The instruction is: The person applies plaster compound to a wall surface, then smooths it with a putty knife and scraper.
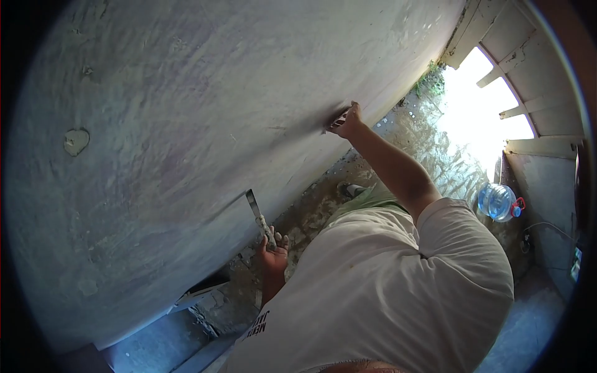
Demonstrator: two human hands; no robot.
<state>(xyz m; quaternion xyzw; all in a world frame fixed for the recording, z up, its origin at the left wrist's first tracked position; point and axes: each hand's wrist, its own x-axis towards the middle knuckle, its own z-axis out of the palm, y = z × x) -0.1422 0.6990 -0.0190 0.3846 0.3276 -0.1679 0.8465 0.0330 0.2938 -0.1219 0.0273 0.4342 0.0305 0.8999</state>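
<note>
- Light short-sleeved shirt [373, 280] fills the space nearest the camera, seen from above, with dark lettering on its left side.
- At the left, a large pale wall [186, 112] leans across the view, tinted grey and violet. Streaks and smears cover most of it, so much of the surface appears to have been worked over. Its finish looks uneven, with pits and blemishes left; how much remains is hard to judge.
- Toward the wall's far-left edge, a rounded, roughly heart-shaped patch [76, 142] stands out from the surface around it.
- Below the wall's lower edge, a bluish surface [155, 340] lies near a dark, flat object [208, 283], too unclear to name.
- Beside the wall's lower edge, the left hand [273, 253] holds a putty knife [252, 203] by its pale, smeared handle, fingers partly curled. Its metal blade points toward the wall; whether the tip touches is unclear.
- Farther right, the right arm stretches out and the right hand [349, 123] is at the wall, near its lower edge, casting a long shadow. Its fingers are bent, but I cannot tell how wide the grip is or whether it holds anything.
- Under the body, a foot [351, 189] rests on a stained, blotchy floor [401, 133].
- Near the wall's far lower corner, green plants [429, 82] grow beside a glaring bright opening [482, 93].
- At the floor's right side, a large clear bottle [495, 201] with a red handle sits near a thin cable [550, 224].
</note>
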